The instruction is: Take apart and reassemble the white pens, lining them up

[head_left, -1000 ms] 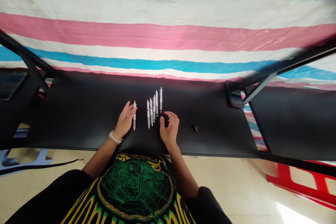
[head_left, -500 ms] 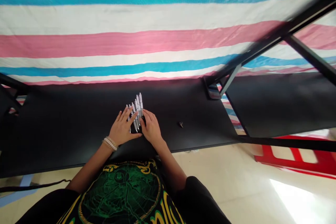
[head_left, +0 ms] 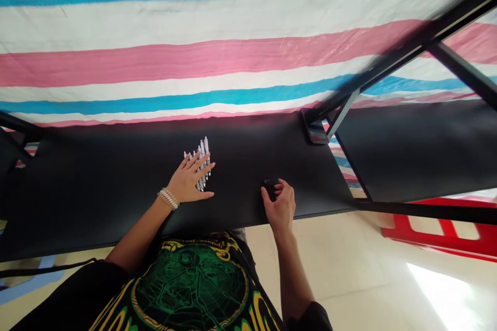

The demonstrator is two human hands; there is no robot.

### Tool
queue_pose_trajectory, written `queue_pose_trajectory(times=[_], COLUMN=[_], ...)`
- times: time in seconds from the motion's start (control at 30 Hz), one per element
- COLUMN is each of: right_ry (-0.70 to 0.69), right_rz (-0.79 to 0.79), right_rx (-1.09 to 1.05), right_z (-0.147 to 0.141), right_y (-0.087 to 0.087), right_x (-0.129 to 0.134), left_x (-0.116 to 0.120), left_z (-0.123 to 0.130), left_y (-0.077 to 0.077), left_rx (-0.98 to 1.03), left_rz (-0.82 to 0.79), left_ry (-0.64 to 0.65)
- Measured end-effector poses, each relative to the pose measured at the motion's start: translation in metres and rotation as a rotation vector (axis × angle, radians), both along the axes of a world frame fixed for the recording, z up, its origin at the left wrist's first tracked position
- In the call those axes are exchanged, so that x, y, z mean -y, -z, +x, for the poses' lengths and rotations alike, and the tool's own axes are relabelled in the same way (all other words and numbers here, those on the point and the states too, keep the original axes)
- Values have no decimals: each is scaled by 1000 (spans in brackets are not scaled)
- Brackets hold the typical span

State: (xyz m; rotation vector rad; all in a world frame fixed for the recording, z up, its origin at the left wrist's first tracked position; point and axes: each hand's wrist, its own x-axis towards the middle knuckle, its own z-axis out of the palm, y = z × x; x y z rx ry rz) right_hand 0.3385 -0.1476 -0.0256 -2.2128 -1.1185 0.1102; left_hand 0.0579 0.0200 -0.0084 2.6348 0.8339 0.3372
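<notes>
Several white and grey pens [head_left: 202,148] lie side by side on the black tabletop [head_left: 116,181], their upper ends stepping upward to the right. Across them rests my left hand [head_left: 188,181], fingers spread and flat, hiding part of the pens. My right hand [head_left: 280,206] is off to the right, low over the table. Its thumb and fingers are apart, with a small dark object [head_left: 266,182] just beyond the thumb tip. That object is too small to name, and I see nothing gripped in this hand.
A striped blue, white and pink sheet [head_left: 155,62] lies behind the table. At the right a black metal frame [head_left: 349,90] stands at the table's end, with another black tabletop [head_left: 419,150] beyond it. A red plastic item [head_left: 404,230] is on the floor at lower right.
My right hand has left the pens and moved right to the small dark object. My left hand stays on the pens, its fingers spread across them.
</notes>
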Motion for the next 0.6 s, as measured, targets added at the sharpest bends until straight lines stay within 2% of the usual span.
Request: queue_pose_trajectory(times=[0.3,0.4,0.5,0.6], right_ry=[-59,-36,19,-56], right_rz=[34,91,242,407], right_rx=[-22,-105,-299,-473], right_z=[-7,-13,-35,-64], right_y=[6,-3,-38,-97], right_x=[-11,-14,-22,-30], left_x=[0,3,8,15], left_z=[2,2,-2,-9], left_y=[0,1,2,3], left_rx=[-14,-6,-2,-1], left_rz=[69,90,89,78], left_ry=[-18,-45,-54,-57])
